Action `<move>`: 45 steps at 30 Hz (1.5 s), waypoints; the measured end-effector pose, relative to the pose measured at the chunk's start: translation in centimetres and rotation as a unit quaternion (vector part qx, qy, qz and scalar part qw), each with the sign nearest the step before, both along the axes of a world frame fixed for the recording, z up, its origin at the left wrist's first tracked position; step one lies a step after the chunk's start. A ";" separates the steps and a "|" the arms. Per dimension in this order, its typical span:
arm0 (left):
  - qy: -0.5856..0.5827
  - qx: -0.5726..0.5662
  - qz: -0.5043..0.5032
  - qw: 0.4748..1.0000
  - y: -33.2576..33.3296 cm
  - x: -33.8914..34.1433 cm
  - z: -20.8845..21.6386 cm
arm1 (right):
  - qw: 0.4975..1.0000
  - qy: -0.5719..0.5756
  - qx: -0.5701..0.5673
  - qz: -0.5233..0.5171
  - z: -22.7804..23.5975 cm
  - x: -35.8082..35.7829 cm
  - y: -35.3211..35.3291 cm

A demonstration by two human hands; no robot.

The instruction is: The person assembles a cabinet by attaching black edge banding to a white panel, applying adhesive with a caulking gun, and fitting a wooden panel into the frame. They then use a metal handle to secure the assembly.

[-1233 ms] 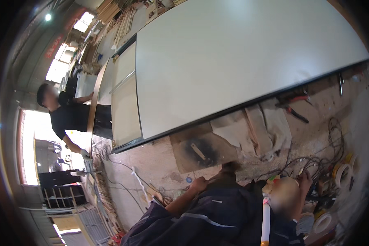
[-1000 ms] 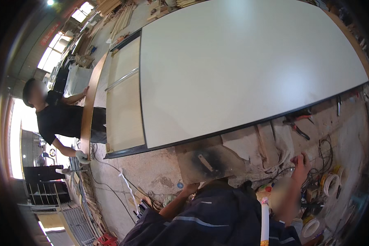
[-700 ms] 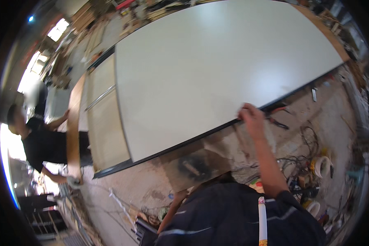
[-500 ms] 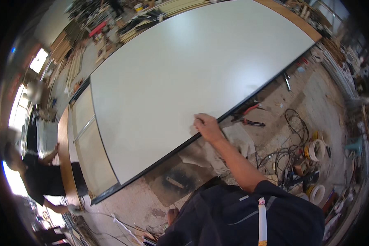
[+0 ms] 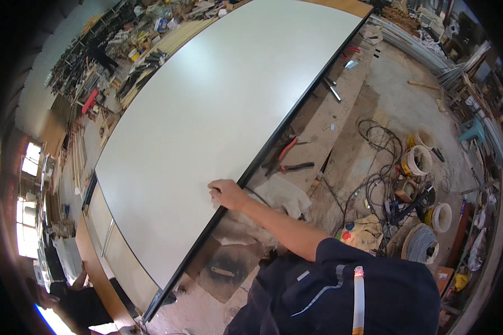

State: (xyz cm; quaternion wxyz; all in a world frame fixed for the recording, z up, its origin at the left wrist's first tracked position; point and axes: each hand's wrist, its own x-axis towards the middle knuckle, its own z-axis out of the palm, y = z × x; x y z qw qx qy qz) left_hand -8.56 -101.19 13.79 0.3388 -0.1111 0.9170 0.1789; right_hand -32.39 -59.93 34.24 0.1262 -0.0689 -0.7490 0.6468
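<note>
Head view: the right hand reaches out from the lower right over the near long edge of a large white panel. Its fingers curl inward, drawn together; whether anything is pinched between them, or whether they press on the surface, I cannot tell. The left hand is out of sight, so its state cannot be told either. The panel lies flat, spreading beneath the fingers and away on the far side, with most of its length running to the upper right of the hand. A black edge strip follows its near side and passes under the wrist. Toward the lower left, a pale recessed section crossed by a metal bar adjoins the panel's end. Past it, a co-worker in dark clothing is beside a long brown board. Right of the hand, just outside the strip, lie red-and-black-handled pliers; a crumpled pale cloth sits near the forearm, with tangled cables farther right
</note>
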 end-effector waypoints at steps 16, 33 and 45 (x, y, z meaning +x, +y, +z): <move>0.018 0.021 0.013 1.000 0.2 -0.3 -1.6 | 1.000 -0.002 -0.027 -0.011 -1.3 -0.4 -0.6; 0.096 0.099 0.146 0.980 -15.2 17.6 -8.0 | 0.990 -0.054 -0.097 -0.086 -2.6 -0.1 -1.6; 0.050 0.106 0.152 0.981 -25.1 12.6 -10.3 | 0.979 -0.026 -0.038 -0.197 -4.5 -1.1 -2.4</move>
